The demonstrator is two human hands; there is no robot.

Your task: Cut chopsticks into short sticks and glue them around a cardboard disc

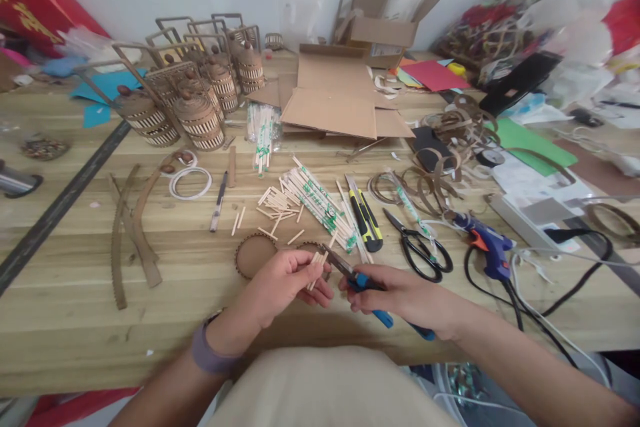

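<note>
Between its thumb and fingers my left hand (293, 275) pinches a few thin wooden sticks (316, 272). My right hand (400, 295) is wrapped round the blue handles of a pair of pliers (357, 279), whose jaws reach to the sticks near my left fingertips. Whether the jaws touch a stick is too small to tell. Beyond my left hand lies a cardboard ring with a ridged edge (255, 255); a second one is partly hidden behind my fingers. Short cut sticks (280, 203) and wrapped sticks (320, 197) lie in a loose pile farther back.
Black scissors (423, 250), a yellow-black box cutter (365, 213) and a blue glue gun (487, 243) with cables lie to the right. Curved cardboard strips (135, 233) and a white cord coil (190, 183) are at left. Lidded baskets (200, 120) and flattened cardboard (335, 107) stand behind.
</note>
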